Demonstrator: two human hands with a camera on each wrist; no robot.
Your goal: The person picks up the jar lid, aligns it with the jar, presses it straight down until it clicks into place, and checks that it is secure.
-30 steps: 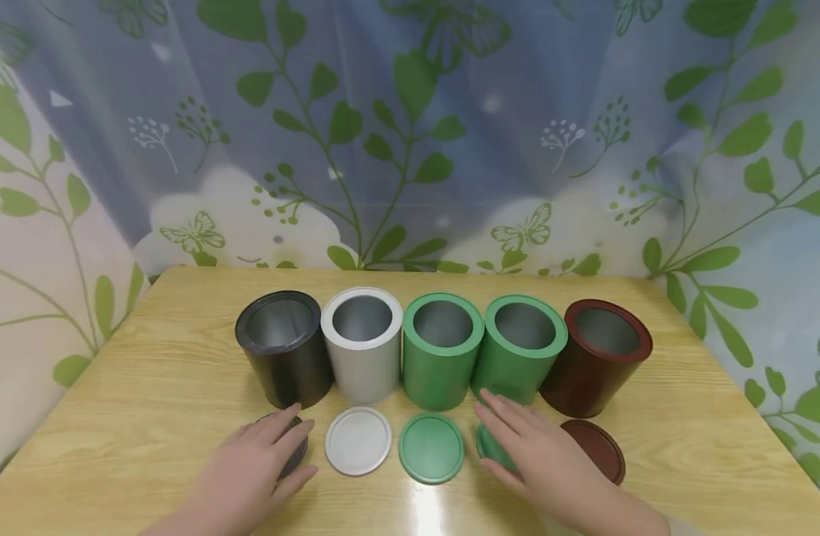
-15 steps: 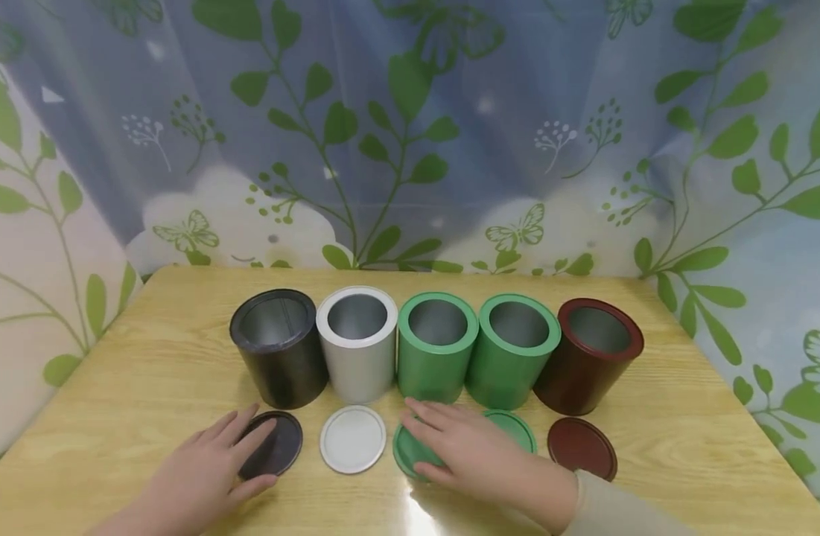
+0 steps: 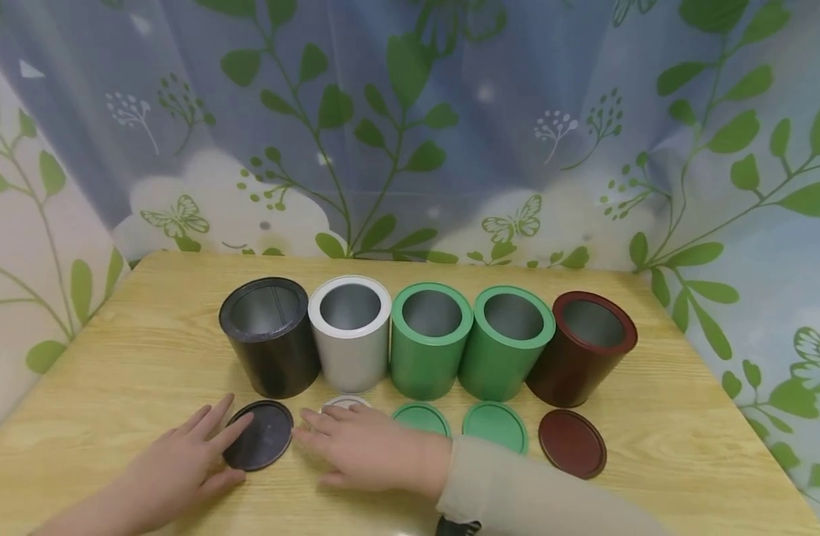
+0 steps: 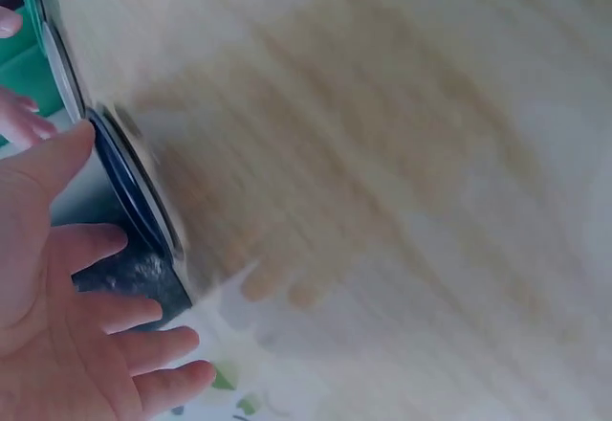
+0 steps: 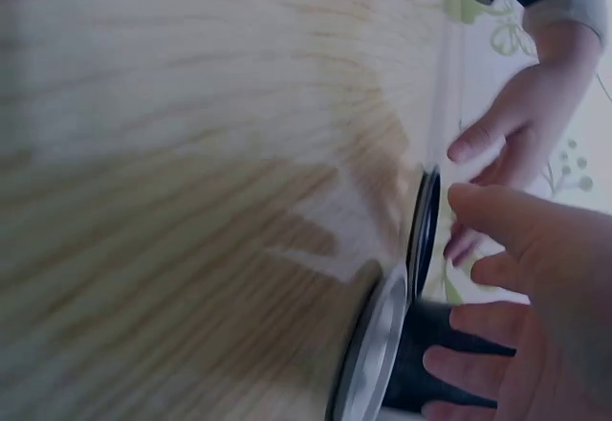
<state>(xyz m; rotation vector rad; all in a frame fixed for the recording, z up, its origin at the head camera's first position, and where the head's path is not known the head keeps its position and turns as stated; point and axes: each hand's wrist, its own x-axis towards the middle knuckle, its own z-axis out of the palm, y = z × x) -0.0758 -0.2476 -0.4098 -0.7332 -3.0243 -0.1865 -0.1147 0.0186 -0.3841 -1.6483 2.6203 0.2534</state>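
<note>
My left hand (image 3: 175, 458) hovers with spread fingers over the left edge of a black round lid (image 3: 265, 443). The right hand (image 3: 366, 447), palm down and fingers extended, overlaps a white lid (image 3: 345, 402), hiding most of it; its fingertips reach near the black lid. In the right wrist view, the palm faces the white lid (image 5: 378, 354) with nothing between the fingers. To the right lie two green lids (image 3: 419, 417) and a dark red lid (image 3: 572, 444). Behind the lids stand matching open cans: black (image 3: 278, 365), white (image 3: 351, 365), two green (image 3: 426, 368), dark red (image 3: 564, 372).
The cans stand upright in a close row across the wooden table (image 3: 678, 417), their mouths uncovered. A leaf-patterned curtain (image 3: 410, 149) hangs behind the table and along both sides. A black strap (image 3: 456, 526) shows beneath the right sleeve (image 3: 517, 487).
My right hand has swept left, from the right green lid across the other green lid to the white one. The left hand has shifted left, uncovering most of the black lid.
</note>
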